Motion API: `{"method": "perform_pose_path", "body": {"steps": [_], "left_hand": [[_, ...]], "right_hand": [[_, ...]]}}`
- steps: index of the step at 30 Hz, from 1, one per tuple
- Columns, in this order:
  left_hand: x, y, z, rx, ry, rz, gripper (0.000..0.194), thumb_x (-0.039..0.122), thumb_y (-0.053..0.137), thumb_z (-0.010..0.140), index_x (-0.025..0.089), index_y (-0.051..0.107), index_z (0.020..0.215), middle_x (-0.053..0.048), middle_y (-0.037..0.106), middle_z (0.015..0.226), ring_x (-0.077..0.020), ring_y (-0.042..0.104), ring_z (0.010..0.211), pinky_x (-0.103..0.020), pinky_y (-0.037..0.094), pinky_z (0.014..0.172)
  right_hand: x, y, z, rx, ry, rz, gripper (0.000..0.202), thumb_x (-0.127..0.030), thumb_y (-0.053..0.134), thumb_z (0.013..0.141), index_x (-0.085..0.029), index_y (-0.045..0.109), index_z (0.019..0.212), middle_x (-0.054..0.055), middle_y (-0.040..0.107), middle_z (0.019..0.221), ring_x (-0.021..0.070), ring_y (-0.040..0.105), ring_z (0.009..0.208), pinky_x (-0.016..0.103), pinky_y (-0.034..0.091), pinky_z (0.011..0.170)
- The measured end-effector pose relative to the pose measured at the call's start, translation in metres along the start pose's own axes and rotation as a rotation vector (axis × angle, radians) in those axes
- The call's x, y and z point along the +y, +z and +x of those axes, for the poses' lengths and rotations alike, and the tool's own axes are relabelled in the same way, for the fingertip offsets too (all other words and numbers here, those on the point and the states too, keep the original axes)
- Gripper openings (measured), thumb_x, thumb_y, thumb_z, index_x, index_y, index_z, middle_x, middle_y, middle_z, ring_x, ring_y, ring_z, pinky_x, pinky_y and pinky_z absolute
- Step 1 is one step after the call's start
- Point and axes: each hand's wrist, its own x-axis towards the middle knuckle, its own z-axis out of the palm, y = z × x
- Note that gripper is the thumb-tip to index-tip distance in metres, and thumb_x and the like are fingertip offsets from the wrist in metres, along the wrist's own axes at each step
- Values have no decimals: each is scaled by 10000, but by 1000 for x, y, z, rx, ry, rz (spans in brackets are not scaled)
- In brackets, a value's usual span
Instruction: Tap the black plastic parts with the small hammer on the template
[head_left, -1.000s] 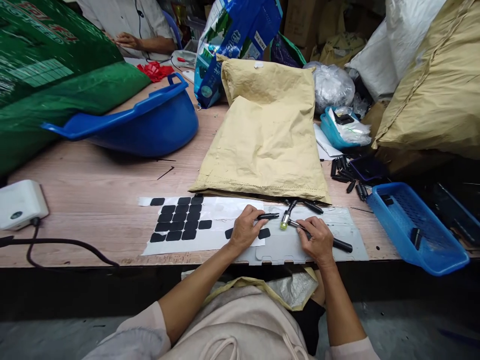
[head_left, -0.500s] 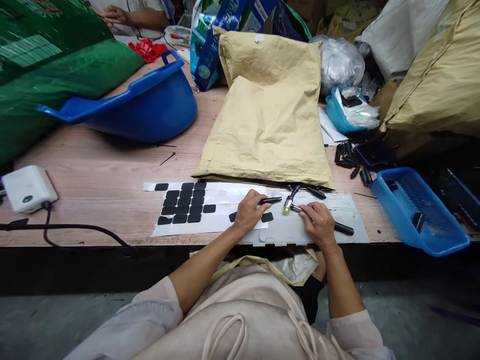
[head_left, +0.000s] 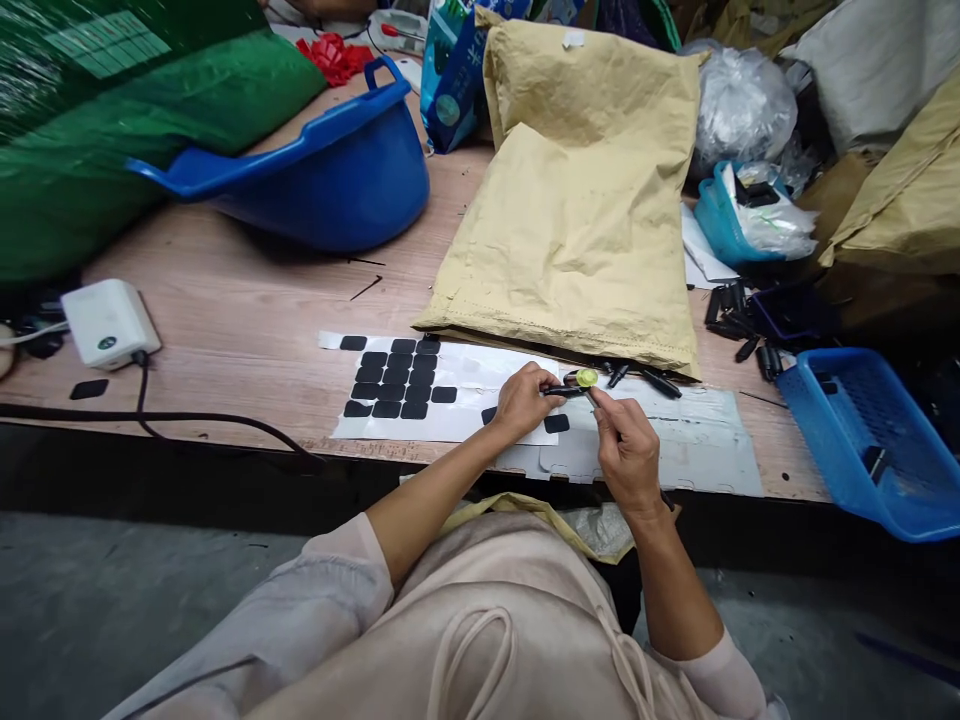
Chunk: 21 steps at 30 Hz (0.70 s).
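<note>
My left hand [head_left: 526,402] pinches a slim black cylindrical piece [head_left: 561,391] over the work surface. My right hand [head_left: 628,448] is closed round the handle of a small hammer, whose yellow-tipped head [head_left: 586,378] is right at the black piece; I cannot tell whether they touch. Under my left hand lies a white sheet [head_left: 472,372] bearing rows of black rounded patches [head_left: 396,377]. A grey board [head_left: 701,430] lies beneath my right hand. Other black pieces [head_left: 661,384] rest at the board's far edge.
A tan paper sack [head_left: 577,230] stands just beyond the sheet. To the left are a blue basin [head_left: 330,170], a white box [head_left: 111,322] and a black cable [head_left: 217,420]. A blue basket [head_left: 862,420] sits at the right, near loose black pieces [head_left: 727,310].
My right hand has raised the hammer from the board and brought its head to the black piece in my left hand. The camera view has shifted a little.
</note>
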Motion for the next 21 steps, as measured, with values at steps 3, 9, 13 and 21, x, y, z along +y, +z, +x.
{"method": "perform_pose_path", "body": {"steps": [3,9,13,21], "left_hand": [[5,-3,3,-24,-37,12,148,158,865,764,207,779,874,1,655,893,-162,646,822,-290,515,733],[9,-4,0,-25,-63,-10,135,168,863,768,204,789,875,1,668,920,-150,643,806,-282,494,728],[12,-5,0,-34,-86,6,151,136,853,766,206,793,885,2,670,926,-158,649,840,-282,488,749],[15,-4,-3,-18,-83,23,134,126,835,777,195,770,871,2,667,944,-161,636,848,-289,467,757]], "right_hand": [[1,8,-2,-27,3,-63,443,-206,467,1057,-331,713,1404,55,672,934,170,656,854,282,552,805],[7,11,-6,7,-16,-141,423,-186,485,1054,-322,744,1360,37,649,896,138,628,804,234,504,709],[10,8,-7,52,-29,-165,410,-166,493,1049,-298,750,1340,37,654,897,136,633,808,238,496,708],[22,-14,-4,43,-110,-115,415,-144,528,1032,-286,709,1378,47,715,985,156,686,877,264,543,786]]}}
